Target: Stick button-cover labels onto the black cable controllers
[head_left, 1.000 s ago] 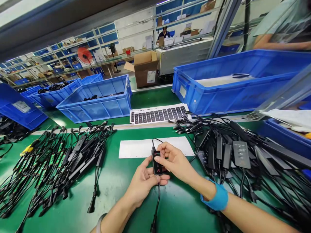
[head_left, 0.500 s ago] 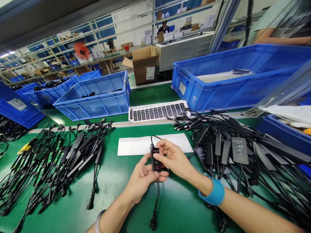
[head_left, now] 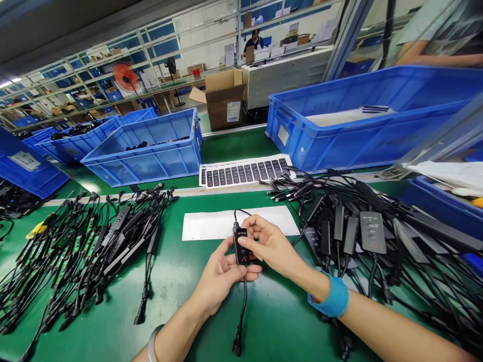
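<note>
A small black controller (head_left: 241,245) with red markings on its face sits between both my hands above the green bench. My left hand (head_left: 222,275) cups it from below, fingers curled round its body. My right hand (head_left: 268,244) pinches it from the right, thumb pressed on its face. A black cable (head_left: 241,314) hangs from the controller toward me and ends in a plug on the mat; another loop rises behind it. A blue band is on my right wrist.
A white backing strip (head_left: 211,225) lies just beyond my hands, and a sheet of black labels (head_left: 245,173) farther back. Piles of black cabled controllers lie at left (head_left: 94,246) and right (head_left: 362,231). Blue bins (head_left: 147,161) (head_left: 362,136) line the back. Another person's arm is at top right.
Both hands and the controller have stayed together; the thumb of my right hand has slid slightly on its face. The view has shifted a little.
</note>
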Demonstrator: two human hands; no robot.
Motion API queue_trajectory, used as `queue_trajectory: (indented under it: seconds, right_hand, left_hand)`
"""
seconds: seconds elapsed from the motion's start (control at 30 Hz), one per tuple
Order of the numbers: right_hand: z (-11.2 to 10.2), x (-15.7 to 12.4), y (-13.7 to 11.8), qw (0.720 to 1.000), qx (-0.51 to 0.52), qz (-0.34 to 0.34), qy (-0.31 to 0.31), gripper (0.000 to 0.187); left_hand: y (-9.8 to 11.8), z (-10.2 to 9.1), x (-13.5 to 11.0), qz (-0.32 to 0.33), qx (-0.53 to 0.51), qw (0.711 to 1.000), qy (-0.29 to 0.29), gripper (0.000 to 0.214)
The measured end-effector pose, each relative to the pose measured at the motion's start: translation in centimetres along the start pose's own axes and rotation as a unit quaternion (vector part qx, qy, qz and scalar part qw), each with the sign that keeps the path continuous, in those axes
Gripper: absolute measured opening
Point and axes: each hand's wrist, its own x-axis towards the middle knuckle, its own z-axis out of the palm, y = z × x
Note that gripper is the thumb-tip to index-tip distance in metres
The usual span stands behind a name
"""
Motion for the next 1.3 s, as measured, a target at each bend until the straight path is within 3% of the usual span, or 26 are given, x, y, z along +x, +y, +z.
queue_trajectory:
  seconds: [0.37, 0.8, 1.3]
  right_hand:
    - [0.09, -0.04, 0.09, 0.999, -0.03, -0.023, 0.018, 0.021]
    - [-0.12, -0.02, -0.17, 0.998, 0.049, 0.041, 0.001, 0.035]
    - [-0.14, -0.03, 0.07, 0.999, 0.046, 0.021, -0.003, 0.032]
  left_hand:
    - [-0.05, 0.21, 0.02, -0.001, 0.014, 1.0, 0.017, 0.079]
    - [0.12, 0.13, 0.11, 0.004, 0.015, 1.0, 0.002, 0.076]
    - [-0.07, 0.06, 0.14, 0.007, 0.006, 1.0, -0.002, 0.074]
